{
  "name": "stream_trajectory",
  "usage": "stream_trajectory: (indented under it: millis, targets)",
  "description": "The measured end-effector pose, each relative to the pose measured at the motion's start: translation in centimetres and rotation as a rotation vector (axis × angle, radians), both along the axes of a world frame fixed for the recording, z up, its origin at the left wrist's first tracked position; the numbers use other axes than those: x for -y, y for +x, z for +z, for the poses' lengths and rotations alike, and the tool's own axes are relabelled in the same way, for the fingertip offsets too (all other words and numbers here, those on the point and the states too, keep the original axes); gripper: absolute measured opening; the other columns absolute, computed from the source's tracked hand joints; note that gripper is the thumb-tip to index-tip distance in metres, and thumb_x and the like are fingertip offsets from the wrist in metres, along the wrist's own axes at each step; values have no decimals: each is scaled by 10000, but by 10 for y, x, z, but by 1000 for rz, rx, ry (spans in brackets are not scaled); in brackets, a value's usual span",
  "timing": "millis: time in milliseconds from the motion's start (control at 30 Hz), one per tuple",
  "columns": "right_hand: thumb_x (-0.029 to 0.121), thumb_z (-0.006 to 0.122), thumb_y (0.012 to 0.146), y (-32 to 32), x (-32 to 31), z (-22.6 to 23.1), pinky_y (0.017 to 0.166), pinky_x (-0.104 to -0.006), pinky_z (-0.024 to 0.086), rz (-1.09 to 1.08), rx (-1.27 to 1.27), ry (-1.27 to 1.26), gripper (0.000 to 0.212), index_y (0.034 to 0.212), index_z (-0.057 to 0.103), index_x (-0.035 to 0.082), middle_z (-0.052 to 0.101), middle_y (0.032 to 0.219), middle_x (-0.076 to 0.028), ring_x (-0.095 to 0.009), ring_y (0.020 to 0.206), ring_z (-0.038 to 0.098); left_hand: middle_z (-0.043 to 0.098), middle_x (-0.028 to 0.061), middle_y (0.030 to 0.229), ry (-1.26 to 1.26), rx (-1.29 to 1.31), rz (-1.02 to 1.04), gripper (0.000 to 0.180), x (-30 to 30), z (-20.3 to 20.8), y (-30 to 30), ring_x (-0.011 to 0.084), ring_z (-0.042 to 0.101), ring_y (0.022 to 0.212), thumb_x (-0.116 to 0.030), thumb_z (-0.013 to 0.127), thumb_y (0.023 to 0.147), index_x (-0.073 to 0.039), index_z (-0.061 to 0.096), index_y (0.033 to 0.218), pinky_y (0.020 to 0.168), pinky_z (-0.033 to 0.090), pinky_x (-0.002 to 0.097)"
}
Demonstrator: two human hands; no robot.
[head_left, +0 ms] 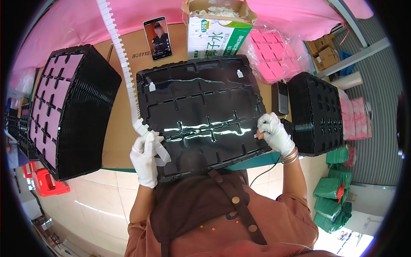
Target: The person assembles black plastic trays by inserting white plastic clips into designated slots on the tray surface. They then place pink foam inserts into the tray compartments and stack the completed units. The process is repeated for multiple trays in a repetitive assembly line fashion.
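Note:
A black plastic tray [197, 109] with raised cross-shaped ribs lies in front of me. Two small white bottle-shaped stickers [152, 87] are on its far part, one near each corner. In a white glove, my left hand [144, 158] is closed on a long white notched strip [126, 70] at the tray's left edge. The strip runs up to the far left, and a loose end curls beside the fingers. My right hand [276, 133], also gloved, pinches a small white piece, apparently a sticker, at the tray's right edge. One bare fingertip shows there.
Tall stacks of black trays stand at left [90, 115] and right [317, 113]. Behind are a phone [157, 38], an open carton [218, 36] and bagged pink trays [276, 53]. A dark device [281, 99] lies near the right stack. A red stool [51, 182] stands left.

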State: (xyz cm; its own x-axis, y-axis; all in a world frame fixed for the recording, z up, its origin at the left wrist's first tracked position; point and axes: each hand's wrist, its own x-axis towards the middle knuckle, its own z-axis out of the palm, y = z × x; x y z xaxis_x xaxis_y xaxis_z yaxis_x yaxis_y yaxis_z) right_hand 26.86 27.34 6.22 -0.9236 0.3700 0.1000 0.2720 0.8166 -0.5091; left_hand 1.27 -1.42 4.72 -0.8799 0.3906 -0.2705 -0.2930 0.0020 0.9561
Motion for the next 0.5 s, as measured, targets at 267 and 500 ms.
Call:
stream_trajectory:
  millis: [267, 500]
  targets:
    - [-141, 530, 651, 1, -35, 24, 651, -301, 515, 147, 56, -696, 193, 723, 552, 37, 523, 834, -60, -189, 764, 545, 697, 128, 993, 31, 33, -6, 213, 3, -3, 1, 181, 693, 854, -165, 624, 964, 43, 641, 1002, 766, 537, 274]
    - [107, 644, 872, -140, -86, 96, 657, -265, 481, -351, -404, -108, 113, 892, 666, -2, 670, 741, -48, -83, 691, 581, 700, 119, 963, -3, -61, -30, 296, 4, -1, 1, 173, 692, 843, -262, 634, 955, 30, 649, 1002, 736, 517, 271]
